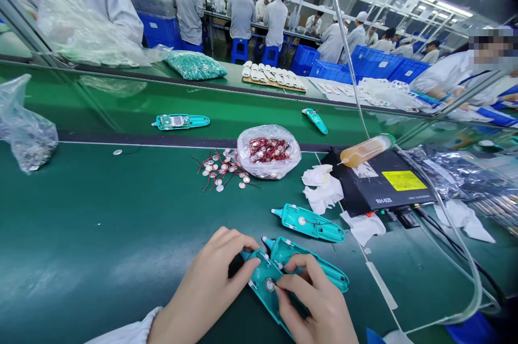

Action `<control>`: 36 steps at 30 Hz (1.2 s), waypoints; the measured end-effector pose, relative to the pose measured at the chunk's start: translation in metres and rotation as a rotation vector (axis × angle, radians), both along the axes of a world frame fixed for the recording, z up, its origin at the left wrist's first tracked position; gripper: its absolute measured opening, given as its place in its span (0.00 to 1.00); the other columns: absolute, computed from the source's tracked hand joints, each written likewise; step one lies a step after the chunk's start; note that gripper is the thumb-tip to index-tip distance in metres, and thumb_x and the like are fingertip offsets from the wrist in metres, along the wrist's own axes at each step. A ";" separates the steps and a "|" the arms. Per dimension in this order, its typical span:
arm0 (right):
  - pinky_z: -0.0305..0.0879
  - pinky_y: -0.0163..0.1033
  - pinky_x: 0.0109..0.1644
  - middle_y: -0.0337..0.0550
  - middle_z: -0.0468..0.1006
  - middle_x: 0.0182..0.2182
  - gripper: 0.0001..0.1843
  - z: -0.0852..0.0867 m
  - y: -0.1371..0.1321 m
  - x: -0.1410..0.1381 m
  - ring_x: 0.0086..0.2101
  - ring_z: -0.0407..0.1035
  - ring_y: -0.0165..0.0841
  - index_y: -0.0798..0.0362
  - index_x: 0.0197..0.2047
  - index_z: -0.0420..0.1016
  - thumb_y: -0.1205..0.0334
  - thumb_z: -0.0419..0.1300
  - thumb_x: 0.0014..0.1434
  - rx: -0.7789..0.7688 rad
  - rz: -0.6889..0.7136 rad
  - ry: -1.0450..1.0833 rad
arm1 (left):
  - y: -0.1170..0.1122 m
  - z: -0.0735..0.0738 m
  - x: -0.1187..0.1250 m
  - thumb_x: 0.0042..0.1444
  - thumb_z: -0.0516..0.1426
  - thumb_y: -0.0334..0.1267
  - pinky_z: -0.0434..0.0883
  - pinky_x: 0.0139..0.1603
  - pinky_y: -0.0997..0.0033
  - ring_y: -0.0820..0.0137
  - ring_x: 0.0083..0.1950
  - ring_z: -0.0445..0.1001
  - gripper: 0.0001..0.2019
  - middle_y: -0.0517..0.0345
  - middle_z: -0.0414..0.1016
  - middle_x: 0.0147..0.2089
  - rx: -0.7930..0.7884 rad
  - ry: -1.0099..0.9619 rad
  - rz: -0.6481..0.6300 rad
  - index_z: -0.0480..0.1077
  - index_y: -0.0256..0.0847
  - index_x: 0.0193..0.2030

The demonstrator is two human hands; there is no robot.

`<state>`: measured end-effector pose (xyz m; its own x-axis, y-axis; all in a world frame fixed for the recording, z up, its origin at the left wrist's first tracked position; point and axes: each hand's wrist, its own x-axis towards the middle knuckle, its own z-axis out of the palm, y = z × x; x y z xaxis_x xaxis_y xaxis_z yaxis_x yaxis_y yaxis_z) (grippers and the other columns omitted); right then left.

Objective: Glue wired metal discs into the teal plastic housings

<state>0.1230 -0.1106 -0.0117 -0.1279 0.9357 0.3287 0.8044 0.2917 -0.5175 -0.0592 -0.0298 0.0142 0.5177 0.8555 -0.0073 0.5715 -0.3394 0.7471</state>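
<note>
My left hand (220, 268) grips the pointed end of a teal plastic housing half (263, 268), thumb and fingers closed on it. Inside that shell lies a small round metal buzzer disc (270, 284). My right hand (313, 295) pinches at the disc's edge, its fingertips partly hiding what they hold. A second teal shell (332, 274) lies just behind, partly covered by my right hand. Farther back rests a third teal shell (313, 223) with a disc and thin wire in it.
A plastic bag of wired discs (269, 152) stands behind, loose discs (220, 168) spilled beside it. At right are a black RH-928 box (380, 182), an amber-filled syringe (366, 150) and crumpled tissues (322, 190). The green conveyor (243, 109) carries teal parts. Co-workers sit beyond.
</note>
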 end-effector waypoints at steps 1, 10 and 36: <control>0.63 0.33 0.23 0.45 0.68 0.34 0.08 0.000 0.000 0.000 0.20 0.65 0.27 0.51 0.32 0.71 0.68 0.52 0.60 -0.012 0.000 -0.003 | 0.000 0.000 0.000 0.57 0.55 0.33 0.69 0.40 0.69 0.67 0.40 0.70 0.05 0.62 0.74 0.37 0.001 -0.001 0.000 0.71 0.46 0.38; 0.63 0.33 0.23 0.45 0.67 0.34 0.09 0.000 0.000 0.000 0.20 0.64 0.26 0.52 0.32 0.72 0.68 0.52 0.60 -0.005 0.006 0.026 | -0.001 0.001 0.000 0.57 0.55 0.33 0.69 0.40 0.70 0.67 0.40 0.70 0.05 0.62 0.74 0.36 0.000 -0.014 0.004 0.71 0.46 0.37; 0.68 0.51 0.44 0.54 0.65 0.53 0.13 0.008 -0.005 -0.002 0.47 0.65 0.47 0.49 0.40 0.75 0.72 0.55 0.55 0.093 0.025 -0.125 | 0.001 -0.002 0.001 0.57 0.55 0.35 0.69 0.38 0.70 0.67 0.39 0.70 0.04 0.61 0.75 0.36 0.016 -0.014 0.014 0.71 0.46 0.38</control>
